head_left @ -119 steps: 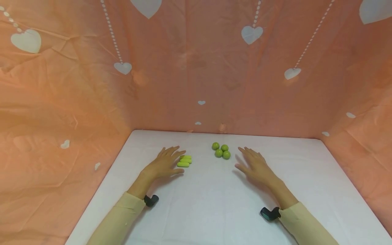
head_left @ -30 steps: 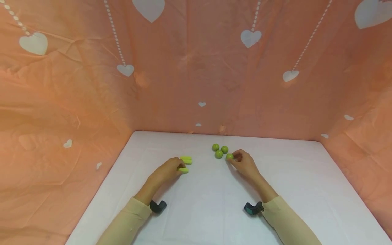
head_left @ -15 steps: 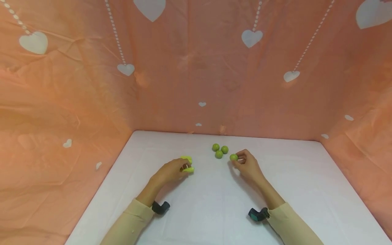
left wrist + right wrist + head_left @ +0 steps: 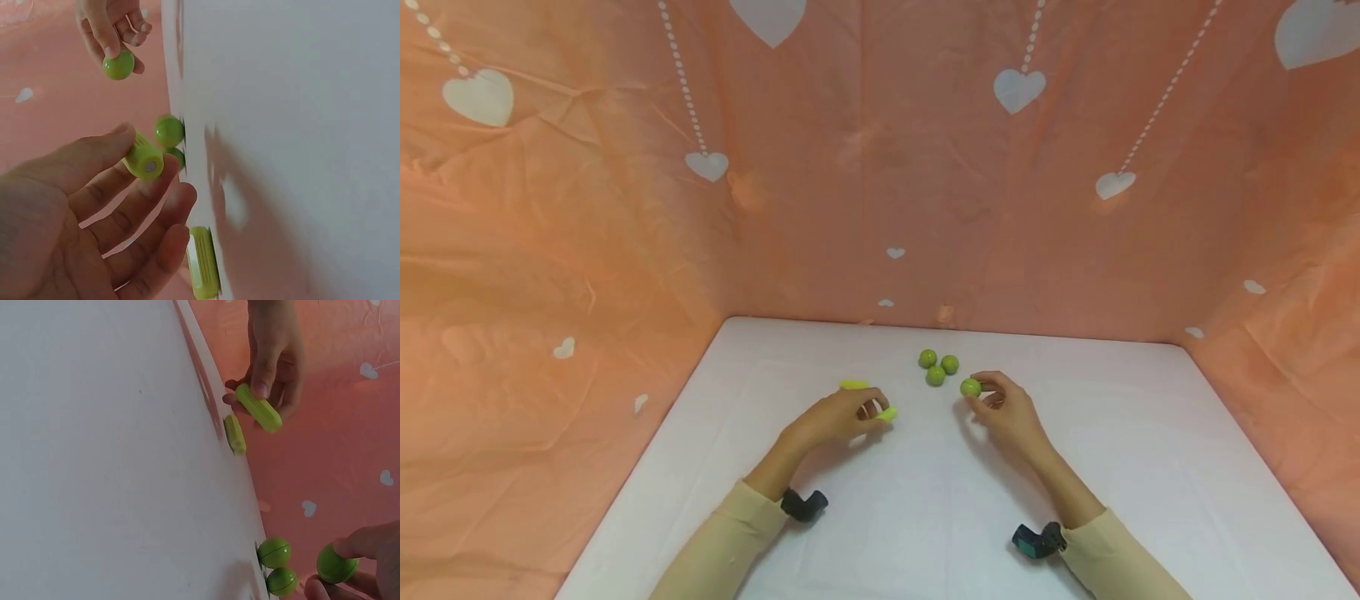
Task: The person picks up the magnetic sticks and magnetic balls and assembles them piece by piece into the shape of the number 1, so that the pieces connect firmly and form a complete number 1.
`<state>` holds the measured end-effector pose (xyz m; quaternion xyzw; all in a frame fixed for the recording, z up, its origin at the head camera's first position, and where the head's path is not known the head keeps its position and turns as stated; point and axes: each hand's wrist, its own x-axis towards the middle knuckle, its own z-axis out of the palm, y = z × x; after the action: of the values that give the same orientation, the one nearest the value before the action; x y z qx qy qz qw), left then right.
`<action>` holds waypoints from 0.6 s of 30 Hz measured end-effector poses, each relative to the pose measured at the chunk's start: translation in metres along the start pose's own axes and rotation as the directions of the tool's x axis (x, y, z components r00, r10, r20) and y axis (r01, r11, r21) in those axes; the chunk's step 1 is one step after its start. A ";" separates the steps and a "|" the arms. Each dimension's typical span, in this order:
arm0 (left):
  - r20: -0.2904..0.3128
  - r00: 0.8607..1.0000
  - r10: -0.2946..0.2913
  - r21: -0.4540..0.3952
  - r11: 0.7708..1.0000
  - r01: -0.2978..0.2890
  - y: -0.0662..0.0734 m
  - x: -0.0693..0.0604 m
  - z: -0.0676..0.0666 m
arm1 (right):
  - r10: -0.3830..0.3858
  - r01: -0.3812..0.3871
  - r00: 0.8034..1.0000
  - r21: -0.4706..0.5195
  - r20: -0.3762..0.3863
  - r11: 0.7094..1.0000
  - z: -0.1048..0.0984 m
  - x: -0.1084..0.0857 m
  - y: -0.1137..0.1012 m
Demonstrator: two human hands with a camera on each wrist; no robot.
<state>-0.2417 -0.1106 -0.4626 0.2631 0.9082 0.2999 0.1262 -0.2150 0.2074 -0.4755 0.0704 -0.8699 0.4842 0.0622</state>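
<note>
My left hand [image 4: 841,414] pinches a yellow-green ribbed magnetic rod [image 4: 887,414] between thumb and fingertips, above the table. A round grey metal spot shows in the end of that rod [image 4: 150,166] in the left wrist view. My right hand [image 4: 1011,414] pinches a shiny green ball [image 4: 971,388] by its sides, to the right of the rod and apart from it. A thin seam runs round the ball [image 4: 336,564] in the right wrist view. Behind the left hand lies another rod [image 4: 854,385], partly hidden in the head view. Several more balls [image 4: 936,376] rest between and beyond the hands.
White cloth covers the table [image 4: 925,517]. Orange fabric [image 4: 850,167] with white hearts rises behind the table and on both sides. Each wrist carries a black camera mount [image 4: 805,505], close to the table surface.
Both hands were spread beside the objects four seconds ago. Since then each has picked up one piece. The left has carried its rod rightward, while the right has drawn its ball away from the others.
</note>
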 end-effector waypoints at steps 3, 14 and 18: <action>0.008 1.000 0.004 0.003 1.000 -0.004 0.003 0.003 0.002 | -0.017 0.017 1.000 0.000 -0.003 1.000 0.002 -0.002 -0.001; 0.003 0.999 0.053 -0.028 0.998 -0.053 0.016 0.011 0.012 | -0.056 0.052 0.997 0.067 0.051 0.996 0.013 -0.007 -0.001; -0.013 0.998 0.063 -0.046 0.997 -0.063 0.019 0.010 0.017 | -0.064 0.054 0.995 0.115 0.080 0.992 0.017 -0.009 -0.001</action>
<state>-0.2355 -0.0844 -0.4652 0.2868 0.8930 0.3264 0.1176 -0.2067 0.1927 -0.4849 0.1197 -0.8406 0.5270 0.0360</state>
